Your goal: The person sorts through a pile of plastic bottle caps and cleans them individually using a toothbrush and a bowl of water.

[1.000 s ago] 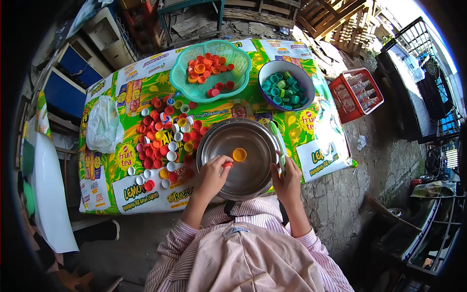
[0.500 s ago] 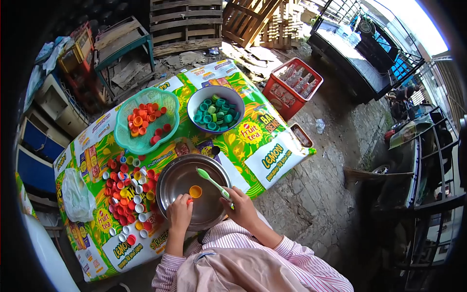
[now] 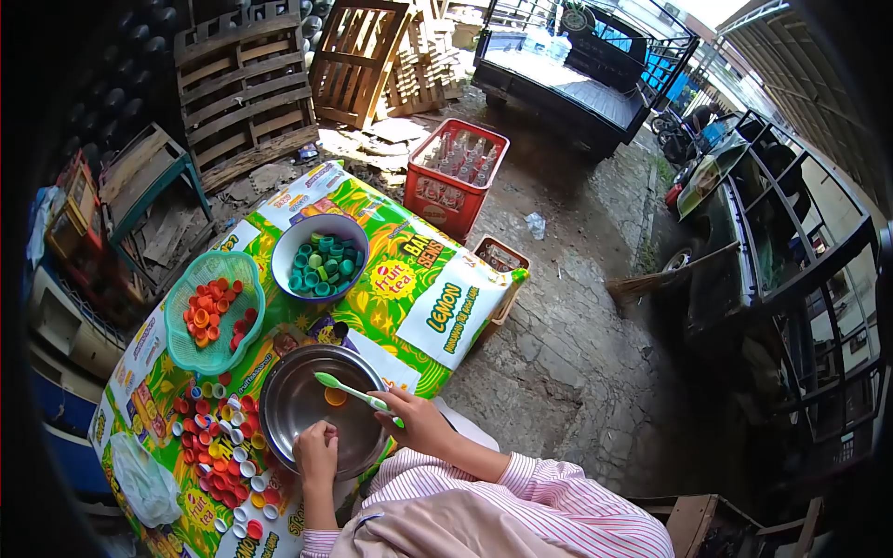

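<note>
My right hand grips a green and white toothbrush, its head pointing left over the steel bowl. Fingers curled together, my left hand is at the bowl's near left side; what it holds, if anything, is hidden. Inside the bowl, partly behind the brush, lies an orange bottle cap. Left of the bowl spreads a pile of red, white and yellow caps. Beyond it, a mint-green plastic basket contains orange and red caps, and a white bowl with a blue rim contains green caps.
A printed plastic sheet covers the table. A crumpled plastic bag lies at its left. Past the table's right side stands a red crate of glass bottles. Wooden pallets, a truck bed and a broom are farther off.
The view has swung right, so the table appears farther left. My left hand's fingers have turned inward, and the reddish bit at their tips no longer shows. The toothbrush stays in my right hand.
</note>
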`<state>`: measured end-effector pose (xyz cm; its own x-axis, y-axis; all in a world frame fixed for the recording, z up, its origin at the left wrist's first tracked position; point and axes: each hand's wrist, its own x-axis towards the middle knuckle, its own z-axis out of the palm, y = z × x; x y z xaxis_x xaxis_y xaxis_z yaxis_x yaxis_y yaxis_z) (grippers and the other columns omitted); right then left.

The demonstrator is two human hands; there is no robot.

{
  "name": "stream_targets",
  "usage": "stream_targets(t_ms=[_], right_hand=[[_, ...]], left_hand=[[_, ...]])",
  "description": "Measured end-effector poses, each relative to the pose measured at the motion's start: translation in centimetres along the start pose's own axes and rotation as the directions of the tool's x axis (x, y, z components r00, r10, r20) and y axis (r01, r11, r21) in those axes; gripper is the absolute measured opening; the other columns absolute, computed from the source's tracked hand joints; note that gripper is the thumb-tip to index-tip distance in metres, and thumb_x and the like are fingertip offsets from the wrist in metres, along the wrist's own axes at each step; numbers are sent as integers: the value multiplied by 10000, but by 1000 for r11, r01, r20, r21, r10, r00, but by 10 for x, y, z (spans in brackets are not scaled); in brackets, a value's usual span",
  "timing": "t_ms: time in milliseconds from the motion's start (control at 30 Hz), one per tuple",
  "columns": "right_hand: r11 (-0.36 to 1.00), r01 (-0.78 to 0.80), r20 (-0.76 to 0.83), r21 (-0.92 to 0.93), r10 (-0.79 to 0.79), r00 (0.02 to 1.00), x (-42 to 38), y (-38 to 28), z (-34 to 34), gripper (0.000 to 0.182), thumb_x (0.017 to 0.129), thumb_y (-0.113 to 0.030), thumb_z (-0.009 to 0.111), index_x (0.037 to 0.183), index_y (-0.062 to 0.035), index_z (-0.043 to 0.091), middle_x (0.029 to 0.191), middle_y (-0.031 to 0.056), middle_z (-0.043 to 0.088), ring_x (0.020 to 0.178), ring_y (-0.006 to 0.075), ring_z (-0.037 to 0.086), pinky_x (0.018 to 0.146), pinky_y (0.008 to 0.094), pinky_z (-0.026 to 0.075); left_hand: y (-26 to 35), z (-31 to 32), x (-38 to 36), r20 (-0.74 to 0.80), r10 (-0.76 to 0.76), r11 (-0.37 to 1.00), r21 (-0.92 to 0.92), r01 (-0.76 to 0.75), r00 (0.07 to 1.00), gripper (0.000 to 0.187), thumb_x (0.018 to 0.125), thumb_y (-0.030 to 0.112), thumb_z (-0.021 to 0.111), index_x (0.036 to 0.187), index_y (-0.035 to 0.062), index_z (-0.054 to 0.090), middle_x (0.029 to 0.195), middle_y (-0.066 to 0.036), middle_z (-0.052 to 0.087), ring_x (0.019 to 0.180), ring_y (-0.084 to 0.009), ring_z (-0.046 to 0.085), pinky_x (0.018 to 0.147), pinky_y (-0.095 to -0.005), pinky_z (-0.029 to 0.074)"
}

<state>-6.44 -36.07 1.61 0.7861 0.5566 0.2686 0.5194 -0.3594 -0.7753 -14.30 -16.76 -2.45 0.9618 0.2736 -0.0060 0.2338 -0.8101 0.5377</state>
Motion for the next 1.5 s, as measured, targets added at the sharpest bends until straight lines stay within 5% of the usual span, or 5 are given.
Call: stream_targets(t_ms=[667,800,967,1067,1500], right_hand=[[997,-21,61,73,17,998,0,11,-22,370,762,-58,625,1120,-39,533,766,142,529,628,309,552,556,382,436],[950,-221,169,219,186,968,15,11,-25,433,809,-65,629,1212,-23,476,552,9,458,503,52,364,463,211,290],[961,-241,469,134,153,870,40,5,-33,460,892,-120,489,1328,-77,349,803,247,604,717,398,595,638,420,448],[987,122,441,109,-158,884,37,13,-29,543,860,-65,483,1369,-159,320,774,203,571,627,376,570,573,432,451],[981,136,566,137,-191,802,58,41,-26,529,854,-19,488,1351,-160,375,722,180,557,604,347,559,558,417,442]], left_hand=[[7,2,-2,5,-54,974,-222,54,999,105,821,121,592,841,19,574,838,-128,575,730,-299,603,633,-371,488],[9,0,-5,127,-268,617,-739,272,955,144,903,129,518,888,-12,543,1032,-113,616,835,-174,641,687,-273,506],[17,-1,-7,250,-338,-143,-966,214,907,157,914,176,510,982,49,572,1118,-77,601,974,-157,603,793,-274,488],[27,13,-2,288,-385,-497,-865,65,877,275,903,211,526,1123,50,556,1149,-76,586,1034,-155,572,895,-299,461],[56,34,2,173,-510,-591,-783,-197,843,281,933,208,466,1181,86,515,1216,-54,537,1150,-159,496,963,-344,434]])
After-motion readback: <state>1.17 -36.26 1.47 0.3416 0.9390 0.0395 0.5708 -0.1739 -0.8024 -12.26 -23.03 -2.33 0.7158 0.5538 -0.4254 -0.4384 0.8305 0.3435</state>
